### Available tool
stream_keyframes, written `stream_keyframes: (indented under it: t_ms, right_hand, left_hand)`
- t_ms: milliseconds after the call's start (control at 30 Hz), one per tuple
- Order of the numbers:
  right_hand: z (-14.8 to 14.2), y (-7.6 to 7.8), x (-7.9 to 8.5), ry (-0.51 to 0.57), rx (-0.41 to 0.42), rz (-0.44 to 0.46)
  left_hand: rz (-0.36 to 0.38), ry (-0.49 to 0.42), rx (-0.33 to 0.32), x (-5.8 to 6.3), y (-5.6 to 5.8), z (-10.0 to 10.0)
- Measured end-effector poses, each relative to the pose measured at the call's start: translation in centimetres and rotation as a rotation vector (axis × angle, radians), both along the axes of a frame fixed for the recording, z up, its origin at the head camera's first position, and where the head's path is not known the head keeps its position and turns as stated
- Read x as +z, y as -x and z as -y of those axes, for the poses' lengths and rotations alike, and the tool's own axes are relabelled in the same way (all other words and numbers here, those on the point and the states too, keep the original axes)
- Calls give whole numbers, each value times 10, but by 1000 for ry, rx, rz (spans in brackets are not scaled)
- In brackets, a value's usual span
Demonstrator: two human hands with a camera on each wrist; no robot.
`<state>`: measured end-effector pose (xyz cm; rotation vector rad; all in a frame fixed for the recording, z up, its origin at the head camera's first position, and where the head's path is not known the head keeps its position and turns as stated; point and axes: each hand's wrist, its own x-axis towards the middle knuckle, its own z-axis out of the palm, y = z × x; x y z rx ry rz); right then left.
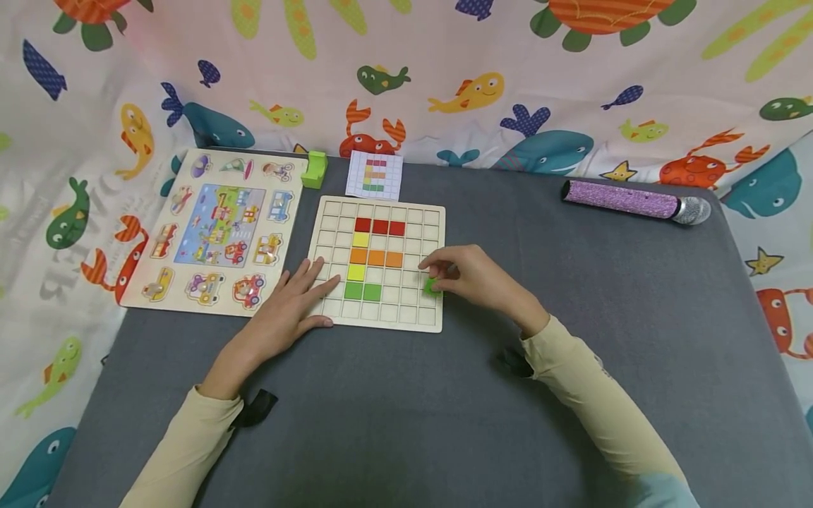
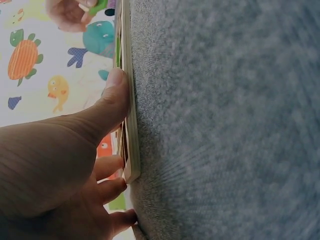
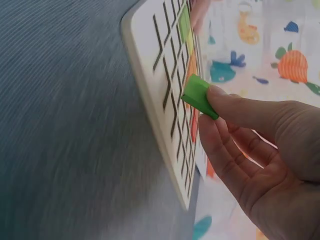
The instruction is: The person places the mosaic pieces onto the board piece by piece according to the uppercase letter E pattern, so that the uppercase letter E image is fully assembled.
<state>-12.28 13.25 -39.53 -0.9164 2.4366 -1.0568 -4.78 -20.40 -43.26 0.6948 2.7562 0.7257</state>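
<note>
A wooden grid board [image 1: 418, 315] lies on the grey table, with red, yellow, orange and green square tiles set in its cells. Two green tiles [image 1: 363, 291] sit side by side in the lowest filled row. My right hand [image 1: 473, 279] pinches another green tile [image 3: 199, 95] between thumb and fingers, above the board's right side. At the board's lower left, my left hand [image 1: 284, 310] rests with fingers spread; its thumb [image 2: 116, 97] touches the board's near edge. A pattern card [image 1: 391, 173] with a small coloured design lies behind the board.
On the left lies a wooden vehicle puzzle [image 1: 165, 279], close to the left fingers. A light green block [image 1: 314, 170] stands at its upper right corner. A glittery purple microphone [image 1: 625, 200] lies at the back right. A sea-animal curtain [image 1: 419, 42] hangs behind the table.
</note>
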Motion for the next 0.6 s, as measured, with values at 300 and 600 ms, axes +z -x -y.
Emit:
stream_keyframes:
  t_ms: [300, 600]
  right_hand:
    - [45, 7, -5, 66, 84, 33]
    - [56, 9, -14, 62, 72, 31]
  left_hand:
    - [30, 13, 10, -1, 0, 0]
    - [16, 7, 10, 0, 0, 0]
